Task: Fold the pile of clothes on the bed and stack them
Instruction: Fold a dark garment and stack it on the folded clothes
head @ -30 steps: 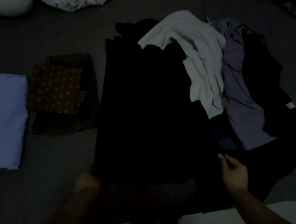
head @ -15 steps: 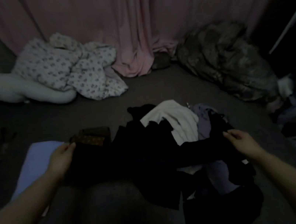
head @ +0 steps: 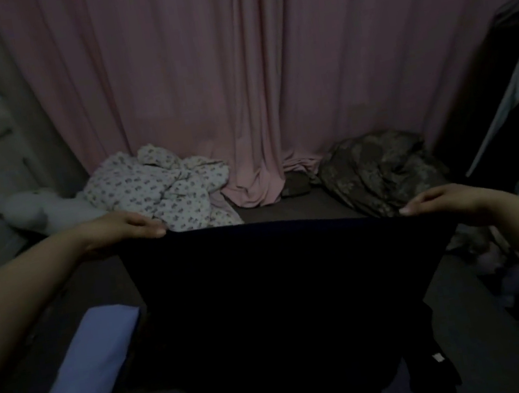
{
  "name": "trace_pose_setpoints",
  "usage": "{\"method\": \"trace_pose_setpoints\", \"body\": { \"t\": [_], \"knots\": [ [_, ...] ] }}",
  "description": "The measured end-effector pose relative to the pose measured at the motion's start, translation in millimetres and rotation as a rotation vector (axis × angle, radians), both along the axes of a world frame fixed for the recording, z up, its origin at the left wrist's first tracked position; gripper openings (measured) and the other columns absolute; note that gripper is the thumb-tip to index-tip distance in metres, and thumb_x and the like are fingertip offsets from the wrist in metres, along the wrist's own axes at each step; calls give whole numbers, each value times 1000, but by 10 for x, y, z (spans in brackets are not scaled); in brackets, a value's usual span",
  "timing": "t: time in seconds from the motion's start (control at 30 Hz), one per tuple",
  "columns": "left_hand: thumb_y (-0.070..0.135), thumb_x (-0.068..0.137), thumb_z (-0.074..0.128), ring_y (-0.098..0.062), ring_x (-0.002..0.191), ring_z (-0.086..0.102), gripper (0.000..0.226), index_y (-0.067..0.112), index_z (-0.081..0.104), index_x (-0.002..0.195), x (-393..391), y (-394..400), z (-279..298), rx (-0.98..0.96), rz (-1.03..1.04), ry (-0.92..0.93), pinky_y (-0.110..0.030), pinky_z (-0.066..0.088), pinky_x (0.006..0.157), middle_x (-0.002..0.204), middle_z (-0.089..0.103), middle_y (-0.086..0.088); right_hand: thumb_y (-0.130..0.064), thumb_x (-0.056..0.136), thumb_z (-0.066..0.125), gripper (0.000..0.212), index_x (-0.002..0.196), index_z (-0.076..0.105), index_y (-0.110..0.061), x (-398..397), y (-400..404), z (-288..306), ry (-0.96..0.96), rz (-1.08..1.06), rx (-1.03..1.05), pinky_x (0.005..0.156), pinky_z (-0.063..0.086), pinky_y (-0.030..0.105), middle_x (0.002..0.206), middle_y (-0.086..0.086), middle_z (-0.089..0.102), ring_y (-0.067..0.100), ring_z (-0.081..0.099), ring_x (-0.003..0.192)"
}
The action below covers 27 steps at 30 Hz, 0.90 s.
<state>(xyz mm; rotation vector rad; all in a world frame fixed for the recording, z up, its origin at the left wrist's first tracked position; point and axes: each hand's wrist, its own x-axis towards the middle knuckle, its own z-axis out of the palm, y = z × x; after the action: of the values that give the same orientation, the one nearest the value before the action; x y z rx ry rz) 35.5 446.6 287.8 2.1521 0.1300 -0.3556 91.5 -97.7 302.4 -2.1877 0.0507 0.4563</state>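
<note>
The left hand (head: 127, 225) pinched one top corner of a black garment (head: 284, 294) and the right hand (head: 436, 202) pinched the other, so that the cloth hung stretched between them above the bed (head: 287, 207), in front of the pink curtain (head: 233, 81). The main risk was judged to be a slip at either corner, since each grip took only the edge of the cloth; a dropped corner would let the garment fall back onto the unfolded clothes (head: 425, 370) beneath its lower hem. That hem also appeared to trail into those clothes, so a further lift could drag another piece along. In the dim light, seams and sleeves were hard to tell, which could cause a crooked fold. The folded blue cloth (head: 85, 370) lay at the left. Half a second earlier the garment was low over the pile; by this moment both hands had risen and drawn it taut.
</note>
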Motion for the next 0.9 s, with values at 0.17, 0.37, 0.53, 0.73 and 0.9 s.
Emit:
{"method": "trace_pose_setpoints", "body": {
  "t": [0.17, 0.37, 0.53, 0.73, 0.9],
  "knots": [
    [49, 54, 86, -1, 99, 56, 56, 36, 66, 105, -38, -125, -25, 486, -278, 218, -6, 43, 79, 110, 61, 16, -64, 22, 80, 69, 83, 73, -34, -52, 124, -48, 9, 239, -505, 79, 43, 16, 98, -8, 69, 6, 60, 93],
    [25, 80, 73, -11, 71, 53, 18, 11, 61, 79, 103, -224, -479, 806, -395, 162, -12, 39, 57, 82, 60, -1, -82, 18, 68, 100, 105, 63, -35, 40, 264, -501, 78, 531, -1084, 93, 43, 29, 115, -3, 51, 23, 44, 114],
    [20, 85, 67, -25, 94, 61, 25, -3, 66, 97, 131, 126, -740, 786, -342, -15, -25, 42, 73, 103, 65, -8, -30, 85, 67, 24, 96, 71, -8, 57, 26, -625, -62, 386, -882, 66, 41, 23, 98, 9, 68, 17, 60, 87],
    [9, 91, 55, -28, 102, 61, 25, 1, 67, 111, 181, 224, -789, 704, -34, -93, -27, 43, 82, 114, 66, -17, -7, 90, 56, 26, 114, 66, -3, 217, -66, -624, -242, 58, -773, 77, 40, 27, 115, 16, 66, 29, 61, 105],
    [3, 96, 43, -39, 116, 50, 33, -3, 56, 126, 407, -44, -431, 573, 234, -307, -34, 38, 93, 129, 54, -26, -7, 89, 52, 31, 118, 65, -7, 312, 106, -430, -493, -373, -536, 86, 46, 37, 117, 21, 64, 37, 58, 109]
  ]
}}
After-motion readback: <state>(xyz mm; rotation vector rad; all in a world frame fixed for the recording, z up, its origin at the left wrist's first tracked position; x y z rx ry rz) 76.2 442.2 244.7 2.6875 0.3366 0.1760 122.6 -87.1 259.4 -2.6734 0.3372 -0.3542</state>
